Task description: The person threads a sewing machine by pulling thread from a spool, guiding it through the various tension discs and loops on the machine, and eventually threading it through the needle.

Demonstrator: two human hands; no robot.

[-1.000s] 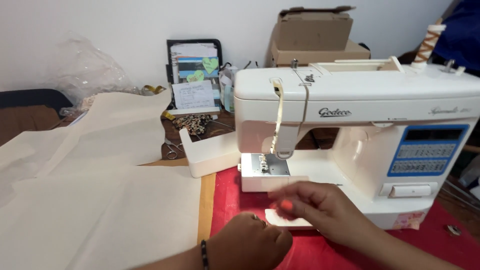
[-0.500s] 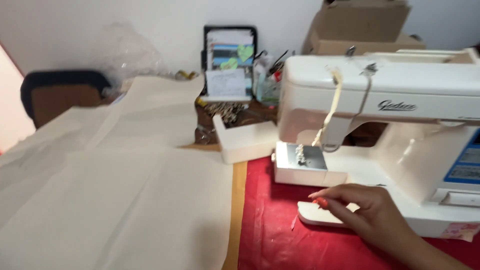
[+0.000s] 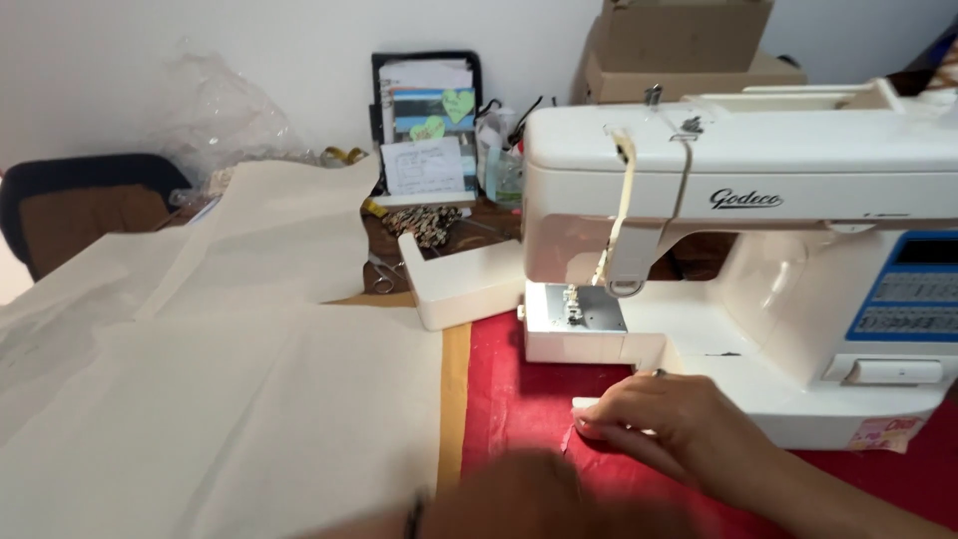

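Right hand (image 3: 679, 424) rests fingers-down at the front edge of the white sewing machine (image 3: 738, 230) on red cloth (image 3: 519, 399), grip loosely curled, holding nothing visible | left hand (image 3: 529, 494) blurred, grip cannot be told | no fabric under needle; cream cloth (image 3: 230, 399) lies apart | brown cardboard boxes (image 3: 679, 45) behind; pink sticker (image 3: 883, 432) on machine base.
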